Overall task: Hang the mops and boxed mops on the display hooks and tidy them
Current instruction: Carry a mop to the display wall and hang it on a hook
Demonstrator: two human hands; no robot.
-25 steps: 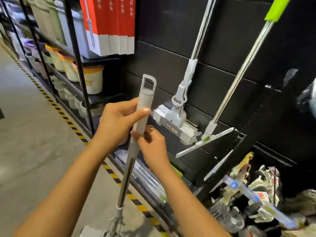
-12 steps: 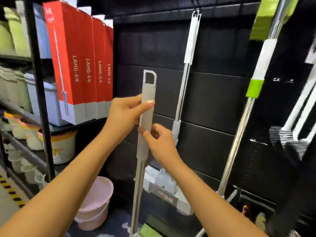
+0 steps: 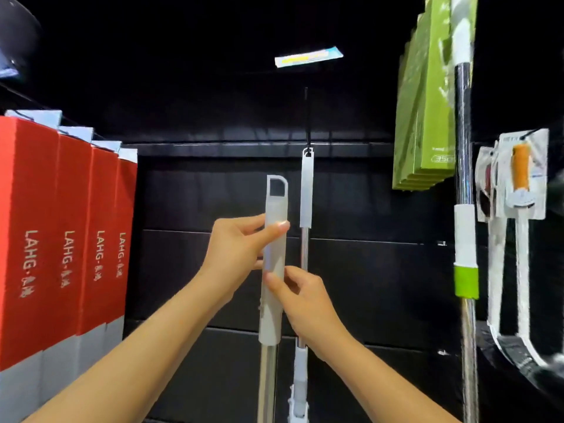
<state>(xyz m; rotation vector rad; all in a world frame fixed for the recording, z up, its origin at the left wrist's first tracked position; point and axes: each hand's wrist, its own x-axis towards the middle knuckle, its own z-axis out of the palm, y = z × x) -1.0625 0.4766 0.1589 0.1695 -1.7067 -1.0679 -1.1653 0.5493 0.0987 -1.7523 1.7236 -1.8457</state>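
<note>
Both hands were on the grey mop handle [image 3: 276, 206], held upright in front of the black back panel, with its hanging loop on top sitting free, a bit left of and below the display hook [image 3: 307, 123]. The left hand [image 3: 235, 254] was wrapped round the grip, thumb lying across the front. The right hand [image 3: 305, 303] pinched it lower down between thumb and fingers. Another mop [image 3: 306, 190] already hung from that hook, just to the right. Red boxed mops [image 3: 61, 239] were lined up on the left, green boxes [image 3: 424, 102] upper right.

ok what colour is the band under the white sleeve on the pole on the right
Bright lime green band, clearest in the head view.
</note>
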